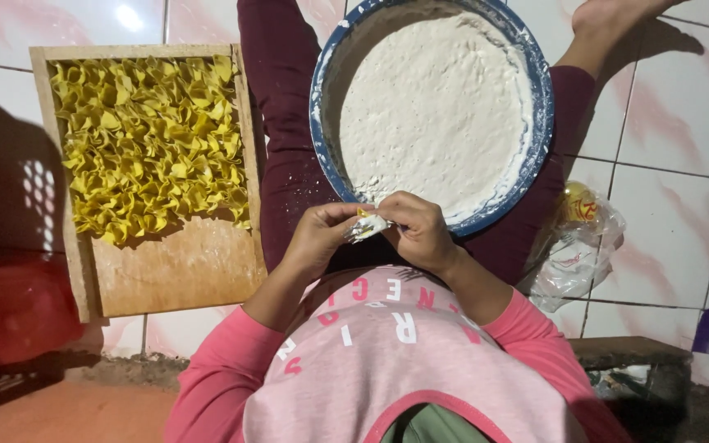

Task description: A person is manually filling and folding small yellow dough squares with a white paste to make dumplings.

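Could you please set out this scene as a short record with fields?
Left hand: pinches the small yellow wrapper from the left
Right hand: fingers fold the same wrapper
Basin: blue-rimmed, on the lap, filled with white paste
Wooden tray: on the tiled floor, far part packed with folded yellow pieces, near part bare
Plastic bag: on the floor beside the right leg

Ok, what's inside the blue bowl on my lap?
The bowl holds white flour nearly to the rim, dusting its walls. Both hands cover the near edge; anything beneath the flour is hidden.
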